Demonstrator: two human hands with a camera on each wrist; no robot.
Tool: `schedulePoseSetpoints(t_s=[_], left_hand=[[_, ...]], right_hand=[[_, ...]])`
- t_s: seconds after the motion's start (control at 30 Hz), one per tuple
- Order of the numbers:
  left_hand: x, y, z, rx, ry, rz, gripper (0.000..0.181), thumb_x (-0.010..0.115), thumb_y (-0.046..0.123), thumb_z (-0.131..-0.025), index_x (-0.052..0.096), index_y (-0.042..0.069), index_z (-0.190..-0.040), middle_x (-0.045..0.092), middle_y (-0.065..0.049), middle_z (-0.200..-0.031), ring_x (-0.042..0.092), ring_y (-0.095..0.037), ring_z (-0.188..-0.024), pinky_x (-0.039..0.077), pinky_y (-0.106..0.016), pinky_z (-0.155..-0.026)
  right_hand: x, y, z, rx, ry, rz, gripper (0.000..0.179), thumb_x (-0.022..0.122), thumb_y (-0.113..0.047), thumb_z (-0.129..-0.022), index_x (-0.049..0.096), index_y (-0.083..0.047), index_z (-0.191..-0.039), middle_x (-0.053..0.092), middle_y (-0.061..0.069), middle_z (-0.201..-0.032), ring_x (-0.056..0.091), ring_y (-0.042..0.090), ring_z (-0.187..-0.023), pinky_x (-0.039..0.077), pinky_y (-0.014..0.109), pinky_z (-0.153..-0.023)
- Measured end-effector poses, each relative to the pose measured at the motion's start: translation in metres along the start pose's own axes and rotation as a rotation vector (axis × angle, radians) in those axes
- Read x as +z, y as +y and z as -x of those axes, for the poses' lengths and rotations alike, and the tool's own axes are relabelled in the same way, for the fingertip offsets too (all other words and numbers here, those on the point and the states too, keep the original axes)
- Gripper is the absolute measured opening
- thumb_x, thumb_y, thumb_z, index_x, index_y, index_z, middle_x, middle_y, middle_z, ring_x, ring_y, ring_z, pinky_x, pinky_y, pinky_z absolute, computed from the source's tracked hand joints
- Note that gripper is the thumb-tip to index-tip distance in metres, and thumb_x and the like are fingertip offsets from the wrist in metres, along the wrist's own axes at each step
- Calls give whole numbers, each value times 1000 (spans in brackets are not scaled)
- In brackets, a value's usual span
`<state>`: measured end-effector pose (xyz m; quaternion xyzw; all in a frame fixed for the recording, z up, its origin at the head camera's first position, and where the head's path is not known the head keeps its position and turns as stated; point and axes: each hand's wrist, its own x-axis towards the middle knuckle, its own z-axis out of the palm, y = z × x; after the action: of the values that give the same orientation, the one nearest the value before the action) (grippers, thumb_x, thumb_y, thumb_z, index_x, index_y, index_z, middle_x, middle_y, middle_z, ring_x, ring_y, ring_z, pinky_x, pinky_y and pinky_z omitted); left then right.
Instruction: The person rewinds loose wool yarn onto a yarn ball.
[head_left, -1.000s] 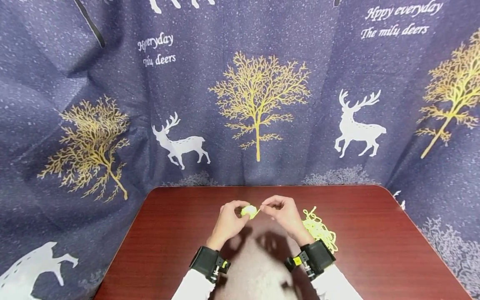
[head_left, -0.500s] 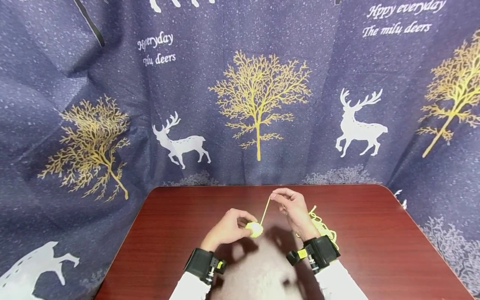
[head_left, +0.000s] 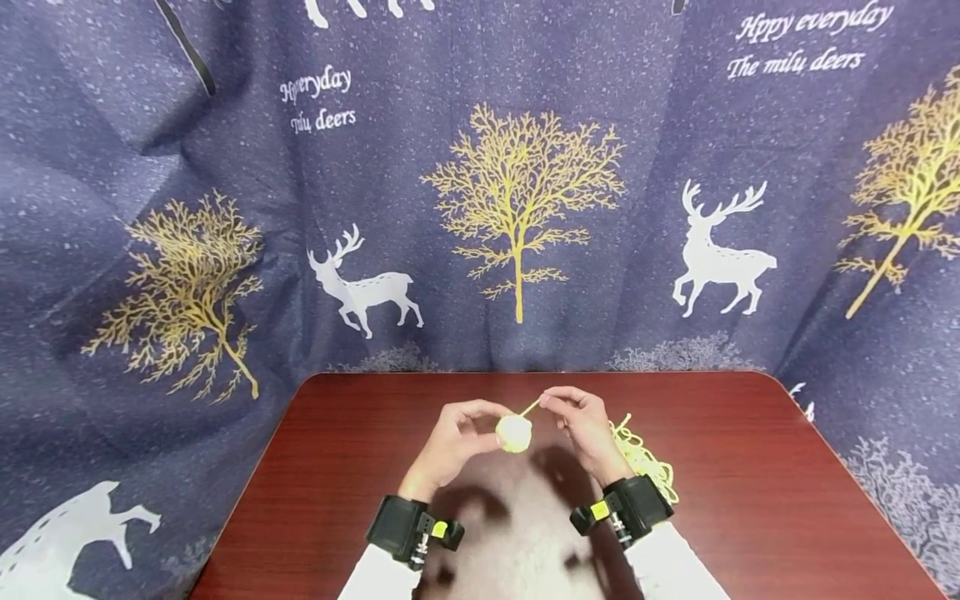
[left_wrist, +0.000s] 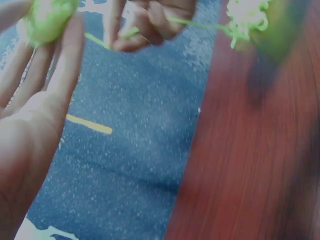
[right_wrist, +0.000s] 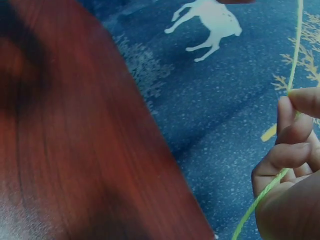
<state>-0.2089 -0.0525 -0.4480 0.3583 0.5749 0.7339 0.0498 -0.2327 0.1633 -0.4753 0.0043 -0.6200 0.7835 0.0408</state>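
Note:
Near the middle of the head view, my left hand [head_left: 447, 442] holds a small ball of yellow-green yarn [head_left: 514, 434] between thumb and fingers. The same ball of yarn [left_wrist: 49, 20] shows blurred at the top left of the left wrist view. My right hand [head_left: 587, 427] pinches the strand [head_left: 530, 408] that runs up from the ball, a short way to its right. In the right wrist view the strand [right_wrist: 260, 199] passes through the curled fingers and trails out below the palm. A loose heap of the same yarn [head_left: 643, 458] lies beyond my right wrist, partly hidden by it.
A dark red-brown table [head_left: 300, 500] with rounded far corners lies under both hands. Behind it hangs a blue curtain [head_left: 465, 250] printed with deer and trees. Black camera straps [head_left: 396, 527] wrap both wrists.
Over the last second the right hand drew the strand up and away to the right, then came slightly down. The left hand dipped with the ball, then rose again, turning the ball.

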Motion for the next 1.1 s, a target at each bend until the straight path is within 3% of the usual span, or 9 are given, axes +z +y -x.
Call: schedulePoseSetpoints(t_s=[0.1, 0.27, 0.4, 0.67, 0.8, 0.93, 1.03, 1.1], left_hand=[[1, 2, -5, 29, 139, 94, 37, 63, -4, -78, 51, -17, -110, 60, -24, -106, 60, -24, -95, 50, -44, -79], [3, 1, -11, -7, 334, 235, 46, 61, -2, -81, 43, -14, -122, 57, -21, -111, 60, -27, -95, 48, -48, -81], [7, -1, -14, -27, 419, 239, 51, 61, 0, -82, 40, -12, -127, 54, -25, -115, 60, -29, -96, 45, -53, -82], [9, -10, -16, -73, 557, 154, 47, 67, 5, -79, 50, -9, -120, 56, -24, -113, 60, -29, -96, 48, -46, -82], [7, -17, -16, -66, 598, -21, 43, 71, 7, -76, 56, -5, -114, 59, -22, -107, 61, -30, -95, 50, -43, -78], [5, -22, -13, -100, 614, -350, 34, 73, 12, -75, 62, 8, -107, 64, -11, -99, 62, -24, -92, 51, -37, -75], [5, -22, -10, -154, 574, -556, 32, 72, 11, -76, 63, 14, -106, 65, -4, -99, 62, -20, -92, 51, -32, -76], [4, -25, -7, -174, 511, -637, 32, 71, 11, -76, 63, 14, -107, 65, -2, -99, 61, -18, -92, 50, -29, -76]], right_hand=[[2, 4, 3, -6, -17, 103, 34, 75, -21, -72, 65, 1, -95, 65, 10, -87, 48, 12, -58, 40, 23, -51], [9, 5, 12, -28, -106, 296, 20, 74, -21, -74, 68, -9, -88, 65, 10, -83, 50, 15, -59, 44, 28, -51], [17, -2, 21, -89, -217, 407, 12, 71, -13, -76, 67, -8, -86, 64, 12, -79, 52, 16, -59, 44, 29, -52], [34, -31, 43, -226, -386, 589, 6, 66, -8, -80, 65, -4, -85, 64, 10, -77, 58, 29, -68, 47, 27, -58], [37, -37, 49, -264, -402, 629, 6, 66, -8, -80, 64, -5, -84, 64, 8, -78, 59, 26, -68, 48, 29, -60], [38, -39, 50, -287, -384, 649, 5, 67, -7, -78, 64, -8, -83, 64, 3, -76, 58, 21, -68, 48, 32, -60], [37, -41, 49, -304, -362, 648, 5, 67, -7, -78, 64, -9, -82, 64, 2, -76, 58, 20, -67, 48, 33, -60], [35, -41, 47, -298, -345, 628, 6, 68, -8, -78, 64, -9, -83, 65, 4, -77, 58, 22, -67, 47, 32, -60]])
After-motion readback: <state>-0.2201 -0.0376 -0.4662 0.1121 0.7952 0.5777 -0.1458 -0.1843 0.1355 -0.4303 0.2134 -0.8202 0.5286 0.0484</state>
